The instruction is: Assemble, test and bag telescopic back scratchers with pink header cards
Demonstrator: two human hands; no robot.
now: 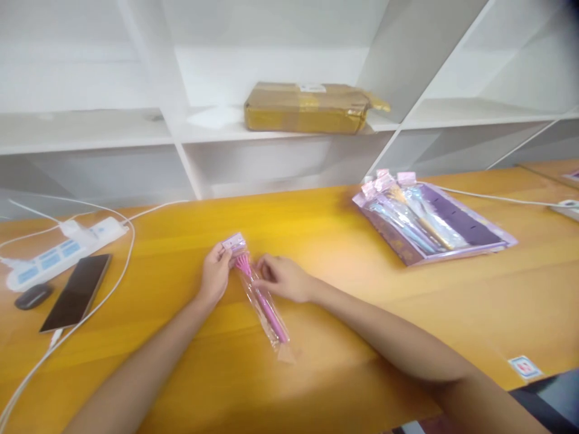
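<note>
A back scratcher (270, 313) with a pink claw-shaped head and a purple-pink handle lies slantwise over the table inside a clear plastic sleeve. My left hand (215, 272) pinches the printed header card at the sleeve's top, thumb over the front. Beside the claw head, my right hand (289, 278) has its fingers curled and its thumb apart from them. That thumb rests on or just over the sleeve; contact is hard to make out. The sleeve's lower end reaches towards me, past both hands.
A purple display box (470, 220) at the right holds several packaged back scratchers (407, 220). At left are a power strip (67, 250), a phone (76, 292), a black mouse-shaped object (34, 296) and white cables. A taped carton (307, 108) sits on the shelf behind the table (344, 349).
</note>
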